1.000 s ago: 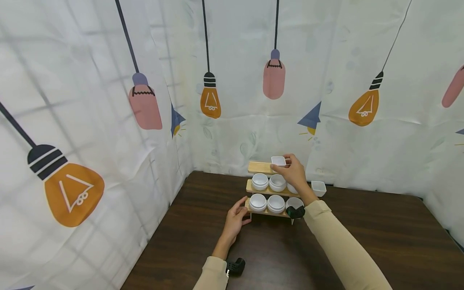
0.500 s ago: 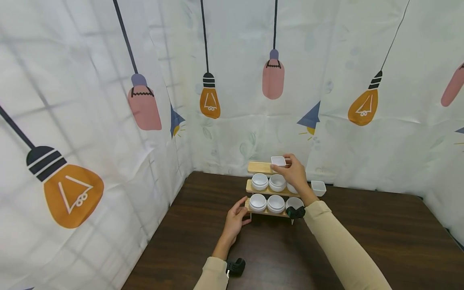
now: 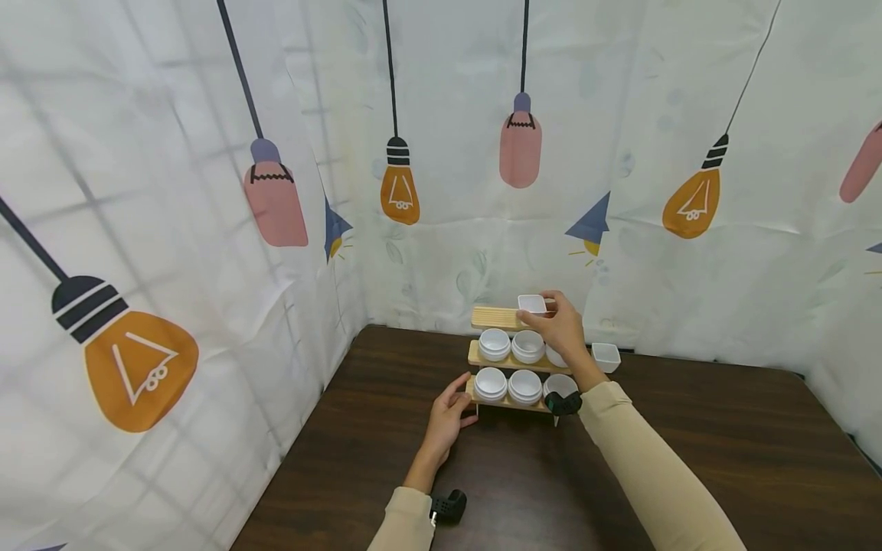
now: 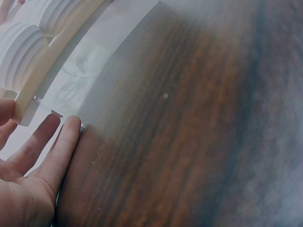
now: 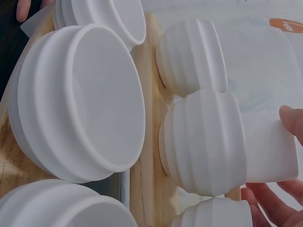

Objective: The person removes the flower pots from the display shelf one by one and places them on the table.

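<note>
A three-tier wooden display stand (image 3: pixel 491 317) stands near the back of the table. My right hand (image 3: pixel 561 329) pinches a small white square bowl (image 3: pixel 532 304) between thumb and fingers, at the right part of the top tier. In the right wrist view its thumb (image 5: pixel 293 120) lies on one side of the bowl, with fingers on the other. My left hand (image 3: pixel 444 421) holds the left end of the bottom tier with its fingertips; two straighter fingers (image 4: pixel 66 146) reach below the shelf. White round ribbed bowls (image 3: pixel 491 384) fill the lower two tiers, partly hidden by the right arm.
Another white square bowl (image 3: pixel 605 357) sits at the right end of the middle tier, just past the right wrist. The dark wood table (image 3: pixel 703 428) extends to both sides. A white printed curtain (image 3: pixel 441 260) hangs close behind the stand.
The right hand and the square bowl have shifted very slightly up and to the right. The left hand stays at the stand's lower left end.
</note>
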### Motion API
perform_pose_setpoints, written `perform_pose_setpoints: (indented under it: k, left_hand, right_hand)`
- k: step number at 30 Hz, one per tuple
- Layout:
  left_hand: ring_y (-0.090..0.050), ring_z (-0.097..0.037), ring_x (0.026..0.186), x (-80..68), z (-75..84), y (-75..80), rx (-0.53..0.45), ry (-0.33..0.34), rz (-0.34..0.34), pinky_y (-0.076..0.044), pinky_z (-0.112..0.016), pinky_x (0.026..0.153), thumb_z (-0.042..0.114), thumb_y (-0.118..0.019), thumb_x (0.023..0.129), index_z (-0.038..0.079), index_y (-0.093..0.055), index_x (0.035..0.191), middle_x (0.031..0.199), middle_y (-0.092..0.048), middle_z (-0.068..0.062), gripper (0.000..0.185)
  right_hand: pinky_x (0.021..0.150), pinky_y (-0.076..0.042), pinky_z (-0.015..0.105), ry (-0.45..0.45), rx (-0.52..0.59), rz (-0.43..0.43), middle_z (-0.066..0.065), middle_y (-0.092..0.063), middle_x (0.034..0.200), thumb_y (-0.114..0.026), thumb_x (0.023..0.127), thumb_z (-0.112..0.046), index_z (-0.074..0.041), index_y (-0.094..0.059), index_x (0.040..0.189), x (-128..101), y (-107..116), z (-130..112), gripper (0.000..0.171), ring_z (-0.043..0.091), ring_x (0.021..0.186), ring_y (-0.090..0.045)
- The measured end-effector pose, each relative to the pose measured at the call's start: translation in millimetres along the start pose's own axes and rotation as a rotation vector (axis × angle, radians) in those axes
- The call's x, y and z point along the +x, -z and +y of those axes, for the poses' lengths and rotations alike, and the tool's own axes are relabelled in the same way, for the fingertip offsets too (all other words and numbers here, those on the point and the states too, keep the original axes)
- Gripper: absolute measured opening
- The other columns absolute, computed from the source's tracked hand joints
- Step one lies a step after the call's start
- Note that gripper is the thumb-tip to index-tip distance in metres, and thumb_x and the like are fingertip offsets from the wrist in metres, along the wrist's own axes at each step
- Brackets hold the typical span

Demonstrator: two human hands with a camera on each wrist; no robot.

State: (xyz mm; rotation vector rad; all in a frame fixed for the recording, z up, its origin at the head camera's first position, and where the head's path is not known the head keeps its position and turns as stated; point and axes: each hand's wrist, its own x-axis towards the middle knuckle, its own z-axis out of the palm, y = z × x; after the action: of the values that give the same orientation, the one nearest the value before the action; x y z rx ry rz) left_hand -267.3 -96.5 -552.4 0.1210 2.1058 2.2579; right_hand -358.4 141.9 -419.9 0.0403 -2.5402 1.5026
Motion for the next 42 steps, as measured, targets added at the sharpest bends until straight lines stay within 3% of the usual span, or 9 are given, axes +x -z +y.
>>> perform_pose_setpoints:
  k: [9,23,34,42]
  left_hand:
    - [-0.062,-0.022,0.109,-0.4,0.5,0.0,0.008,0.006,0.000,-0.061,-0.047,0.092,0.015,-0.048,0.109,0.012,-0.045,0.155,0.119,-0.061,-0.018,0.046]
    - [-0.062,-0.020,0.107,-0.1,0.4,-0.7,0.007,0.005,0.003,-0.062,-0.046,0.091,0.015,-0.049,0.109,0.009,-0.043,0.155,0.117,-0.063,-0.014,0.047]
    - [-0.062,-0.031,0.115,-0.2,0.3,0.3,0.001,-0.003,0.002,-0.061,-0.049,0.092,0.015,-0.049,0.109,0.009,-0.044,0.155,0.118,-0.063,-0.017,0.047]
    - [-0.062,-0.026,0.113,0.0,-0.1,0.5,0.000,0.000,-0.004,-0.061,-0.047,0.091,0.015,-0.049,0.109,0.009,-0.045,0.155,0.119,-0.062,-0.017,0.047]
  right_hand:
    - [0.086,-0.059,0.044,-0.023,0.041,-0.002,0.021,-0.058,0.137,-0.080,0.088,-0.040,-0.012,-0.046,0.150,-0.8,3.9,-1.8,0.076,0.037,0.120,-0.061]
    - [0.096,-0.056,0.046,-0.039,0.075,-0.009,0.019,-0.054,0.145,-0.081,0.088,-0.040,-0.015,-0.043,0.153,-6.0,10.1,-1.7,0.079,0.036,0.126,-0.057]
    - [0.088,-0.055,0.039,0.026,0.096,0.041,0.019,-0.055,0.143,-0.081,0.088,-0.038,-0.016,-0.046,0.151,-13.6,17.6,-4.0,0.075,0.036,0.120,-0.062]
    - [0.092,-0.053,0.041,0.030,0.083,0.068,0.017,-0.055,0.143,-0.079,0.089,-0.041,-0.018,-0.046,0.151,-20.7,24.1,-0.6,0.074,0.035,0.118,-0.061]
